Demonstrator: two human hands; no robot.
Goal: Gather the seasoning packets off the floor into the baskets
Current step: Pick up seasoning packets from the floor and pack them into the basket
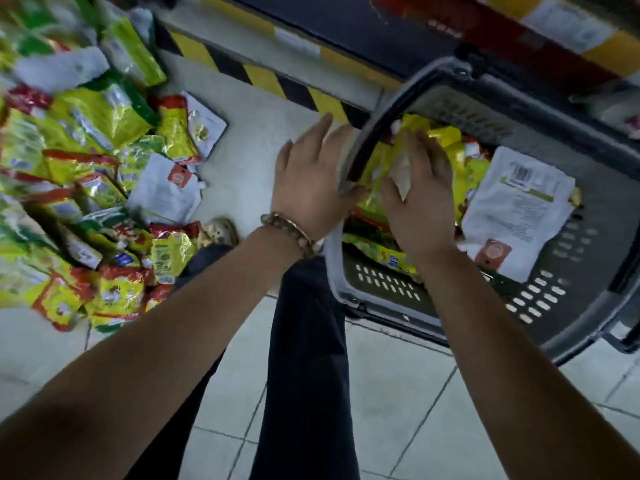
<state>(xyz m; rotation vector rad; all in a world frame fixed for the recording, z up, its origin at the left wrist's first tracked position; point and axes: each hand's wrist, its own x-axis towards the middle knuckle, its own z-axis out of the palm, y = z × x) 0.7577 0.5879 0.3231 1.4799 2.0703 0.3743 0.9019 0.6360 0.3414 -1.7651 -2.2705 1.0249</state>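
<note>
While both forearms stretch forward above a dark trouser leg (304, 358), the left hand (308, 181), a bracelet (287, 230) at its wrist, is held flat with straight fingers at the side of the grey basket (381, 310), thumb by the handle (372, 129). The right hand (419, 202) is spread open, pressing on yellow packets (372, 202) inside the basket, near a white packet (512, 209); its palm hides what lies under it. A heap of packets (86, 168) covers the floor (242, 150) to the left, blurred, cut off by the edge, its print unreadable.
</note>
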